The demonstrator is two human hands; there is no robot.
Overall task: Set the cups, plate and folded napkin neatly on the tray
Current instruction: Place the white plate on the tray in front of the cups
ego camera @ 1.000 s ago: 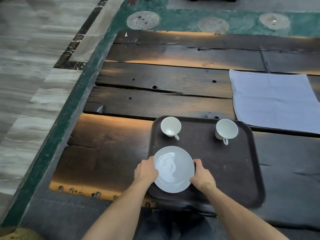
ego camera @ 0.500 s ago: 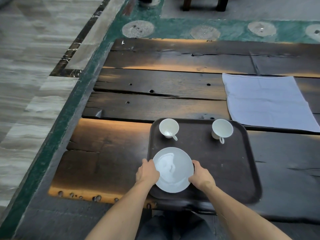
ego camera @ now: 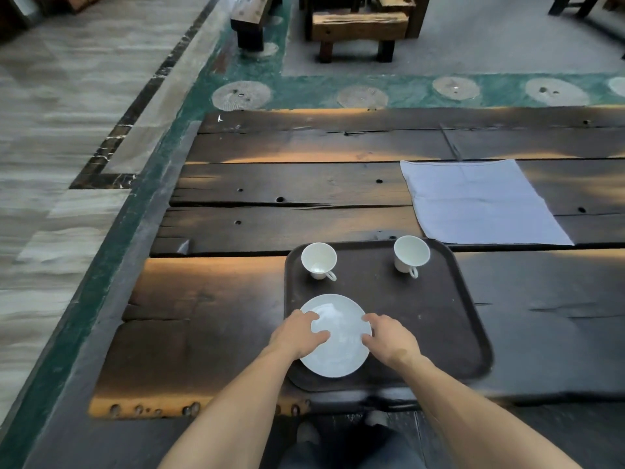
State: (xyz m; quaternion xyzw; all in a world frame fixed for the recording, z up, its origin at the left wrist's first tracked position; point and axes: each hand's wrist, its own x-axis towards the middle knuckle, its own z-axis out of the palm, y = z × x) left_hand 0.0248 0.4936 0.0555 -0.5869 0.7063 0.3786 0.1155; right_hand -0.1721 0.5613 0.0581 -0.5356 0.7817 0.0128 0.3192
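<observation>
A white plate (ego camera: 341,346) lies flat at the near left of the dark brown tray (ego camera: 426,319). My left hand (ego camera: 297,333) rests on the plate's left edge with its fingers spread over the rim. My right hand (ego camera: 389,338) touches the plate's right rim with loose fingers. Two white cups stand upright along the tray's far side: the left cup (ego camera: 319,260) and the right cup (ego camera: 411,253), both handles pointing toward me. A pale napkin (ego camera: 480,201) lies spread flat on the table beyond the tray's far right corner.
The tray sits at the near edge of a dark plank table (ego camera: 270,184) with cracks and holes. Its left edge drops to a green-bordered floor. Wooden benches (ego camera: 358,25) stand beyond the far edge. The tray's right half is bare.
My hands gripped the plate's sides before; now the fingers are looser and lie on its rim. The view has tilted up, so everything sits lower in frame. Cups and napkin are unmoved.
</observation>
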